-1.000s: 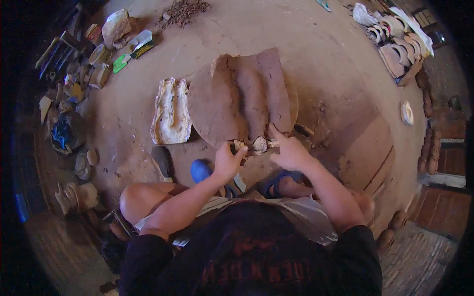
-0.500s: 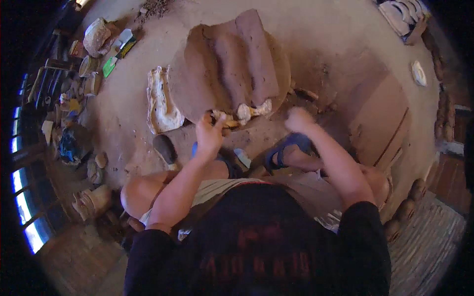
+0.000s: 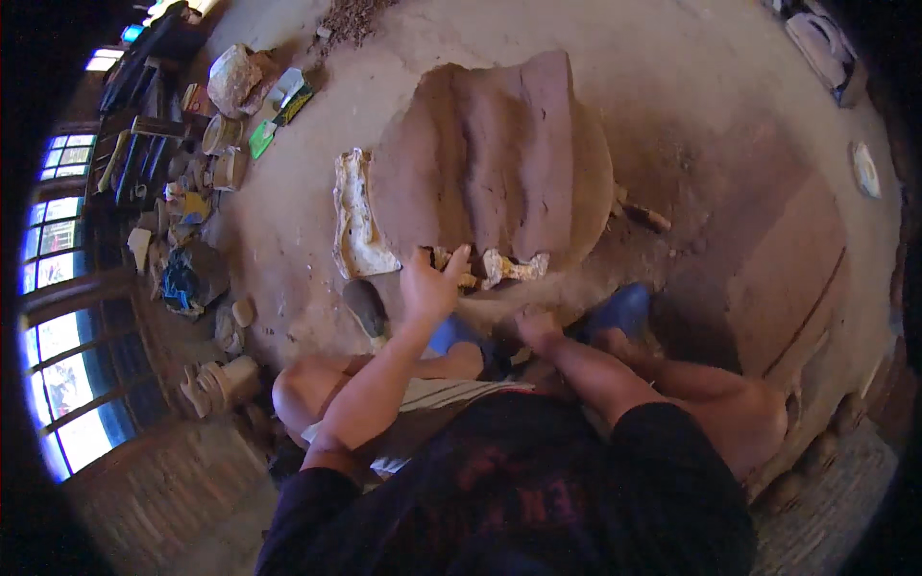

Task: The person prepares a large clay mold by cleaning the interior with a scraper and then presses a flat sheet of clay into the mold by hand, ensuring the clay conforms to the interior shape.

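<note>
On the left side, the left hand (image 3: 429, 291) stays at the near edge of the ridged brown clay slab (image 3: 495, 158), as in the earlier frames. Its thumb and fingers are spread at the slab's left near corner, beside the pale mould (image 3: 514, 269) which shows under this edge; whether they grip it, I cannot tell. To the right, the right hand (image 3: 538, 329), one second ago touching the slab, is now lower, near the feet, apart from the clay. Its fingers look curled; I cannot tell if they hold something.
</note>
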A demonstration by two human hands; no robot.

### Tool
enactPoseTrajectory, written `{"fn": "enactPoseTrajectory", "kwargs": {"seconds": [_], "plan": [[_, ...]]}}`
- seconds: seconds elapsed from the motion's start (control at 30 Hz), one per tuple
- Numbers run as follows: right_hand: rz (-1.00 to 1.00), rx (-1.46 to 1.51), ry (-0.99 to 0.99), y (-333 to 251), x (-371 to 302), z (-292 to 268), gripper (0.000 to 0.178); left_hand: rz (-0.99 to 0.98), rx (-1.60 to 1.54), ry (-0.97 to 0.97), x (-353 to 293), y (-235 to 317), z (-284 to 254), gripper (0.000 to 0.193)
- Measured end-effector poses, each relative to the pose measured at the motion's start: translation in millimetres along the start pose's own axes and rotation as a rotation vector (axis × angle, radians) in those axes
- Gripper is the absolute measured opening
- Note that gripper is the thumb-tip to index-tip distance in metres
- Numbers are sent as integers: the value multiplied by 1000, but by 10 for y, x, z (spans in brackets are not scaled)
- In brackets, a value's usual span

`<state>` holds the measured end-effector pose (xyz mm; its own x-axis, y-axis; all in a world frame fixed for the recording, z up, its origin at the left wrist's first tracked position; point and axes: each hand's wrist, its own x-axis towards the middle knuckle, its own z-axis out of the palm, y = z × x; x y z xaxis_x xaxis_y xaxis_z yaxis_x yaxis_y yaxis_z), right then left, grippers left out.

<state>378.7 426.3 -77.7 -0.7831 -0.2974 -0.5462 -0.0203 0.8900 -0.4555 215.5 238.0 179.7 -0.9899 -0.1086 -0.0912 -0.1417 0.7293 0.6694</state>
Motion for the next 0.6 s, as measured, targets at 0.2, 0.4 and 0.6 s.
{"fn": "enactPoseTrajectory", "kwargs": {"seconds": [0.2, 0.4, 0.6], "plan": [[1, -161, 88, 587, 51, -202, 37, -96, -22, -79, -10, -40, -60, 61], [81, -157, 225, 872, -73, -293, 40, -178, -267, -167, -74, -35, -97, 68], [85, -382, 65, 291, -285, -393, 44, -151, -347, -160, -238, -259, -71, 57]]}}
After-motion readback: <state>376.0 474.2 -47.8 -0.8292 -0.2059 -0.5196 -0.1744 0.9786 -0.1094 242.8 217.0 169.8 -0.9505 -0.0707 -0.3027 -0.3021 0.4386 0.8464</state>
